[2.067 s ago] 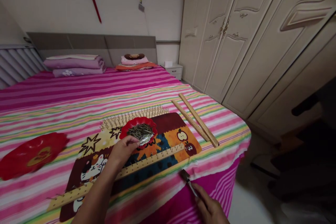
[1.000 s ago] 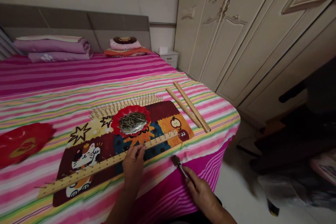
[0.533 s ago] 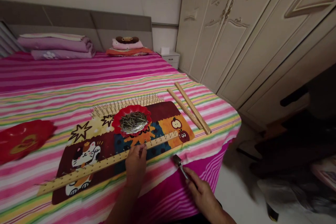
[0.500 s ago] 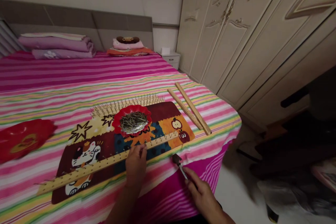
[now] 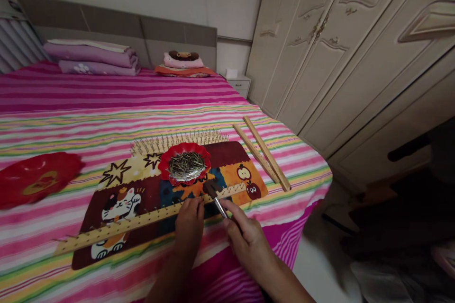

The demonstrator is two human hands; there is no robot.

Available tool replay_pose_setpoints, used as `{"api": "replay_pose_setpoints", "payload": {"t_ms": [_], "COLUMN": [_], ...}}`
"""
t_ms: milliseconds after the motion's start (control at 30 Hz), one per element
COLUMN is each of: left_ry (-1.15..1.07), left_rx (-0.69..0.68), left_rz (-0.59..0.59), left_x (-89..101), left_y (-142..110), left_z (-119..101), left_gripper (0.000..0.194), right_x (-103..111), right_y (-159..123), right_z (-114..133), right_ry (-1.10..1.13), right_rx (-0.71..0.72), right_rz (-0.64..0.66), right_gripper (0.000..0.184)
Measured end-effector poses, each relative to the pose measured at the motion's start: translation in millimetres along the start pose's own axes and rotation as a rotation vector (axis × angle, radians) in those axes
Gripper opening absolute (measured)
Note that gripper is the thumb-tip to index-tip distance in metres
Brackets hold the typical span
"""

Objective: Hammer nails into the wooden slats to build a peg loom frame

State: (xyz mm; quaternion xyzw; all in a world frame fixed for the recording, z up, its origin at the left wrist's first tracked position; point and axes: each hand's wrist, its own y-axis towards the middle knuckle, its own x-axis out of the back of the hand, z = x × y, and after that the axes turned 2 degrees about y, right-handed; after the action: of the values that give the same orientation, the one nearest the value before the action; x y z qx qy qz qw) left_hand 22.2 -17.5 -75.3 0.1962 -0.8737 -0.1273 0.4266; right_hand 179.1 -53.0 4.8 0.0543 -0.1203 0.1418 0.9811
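My left hand (image 5: 190,220) is pinched closed against a long wooden strip (image 5: 117,227) studded with small nails; what its fingertips hold is too small to make out. My right hand (image 5: 243,234) grips a small hammer (image 5: 213,191) by its thin metal handle, with the dark head raised just above the strip beside my left fingers. The strip lies across a colourful cartoon mat (image 5: 142,189) on the bed. Just beyond it a red dish (image 5: 185,168) holds a heap of small nails. A second nail-studded strip (image 5: 177,141) lies along the mat's far edge.
Two plain wooden strips (image 5: 265,155) lie near the bed's right corner. A red plate (image 5: 33,183) rests at the left on the striped bedspread (image 5: 106,118). Folded bedding (image 5: 92,57) is at the headboard. Cream wardrobe doors (image 5: 337,52) stand to the right of the bed's edge.
My right hand has brought the hammer up from the bed's edge to above the strip next to my left fingers. Earlier, my left hand came from the dish of nails down to the strip.
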Motion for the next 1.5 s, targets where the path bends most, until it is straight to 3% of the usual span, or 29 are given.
{"api": "replay_pose_setpoints", "payload": {"t_ms": [133, 300, 467, 567, 733, 800, 900, 967, 1200, 1433, 1500], "left_ry": [-0.010, -0.041, -0.063, -0.048, 0.182, 0.364, 0.592, 0.627, 0.503, 0.240, 0.071], "left_rx": [0.012, 0.038, 0.038, 0.014, 0.009, 0.025, 0.104, 0.159, 0.293, 0.379, 0.373], "left_rz": [0.021, 0.014, 0.034, 0.016, -0.005, 0.083, 0.257, 0.308, 0.345, 0.375, 0.358], "left_x": [0.6, 0.3, 6.8, 22.3, 60.1, 68.1, 66.1, 58.4, 39.1, 54.7, 61.2], "left_y": [0, 2, -2, 2, 49, 76, 106, 117, 126, 130, 123], "left_z": [0, 1, -1, -2, -1, 2, 5, 6, 3, 10, 11], "left_gripper": [0.022, 0.021, 0.021, 0.023, 0.025, 0.025, 0.029, 0.027, 0.019, 0.019, 0.024], "right_x": [-2, 11, 29, 36, 38, 37, 37, 37, 36, 36, 36], "right_y": [-4, -30, -60, -74, -84, -83, -79, -77, -77, -77, -77], "right_z": [-9, -20, -58, -87, -118, -122, -122, -123, -129, -123, -123], "right_ry": [0.021, -0.048, -0.125, -0.153, -0.140, -0.137, -0.142, -0.147, -0.163, -0.136, -0.138], "right_rx": [-0.074, -0.127, -0.203, -0.235, -0.254, -0.244, -0.235, -0.232, -0.230, -0.196, -0.193], "right_rz": [0.012, -0.012, 0.012, 0.024, -0.050, -0.074, -0.097, -0.098, -0.115, -0.113, -0.115], "right_gripper": [0.034, 0.039, 0.042, 0.046, 0.049, 0.048, 0.046, 0.046, 0.044, 0.041, 0.042]}}
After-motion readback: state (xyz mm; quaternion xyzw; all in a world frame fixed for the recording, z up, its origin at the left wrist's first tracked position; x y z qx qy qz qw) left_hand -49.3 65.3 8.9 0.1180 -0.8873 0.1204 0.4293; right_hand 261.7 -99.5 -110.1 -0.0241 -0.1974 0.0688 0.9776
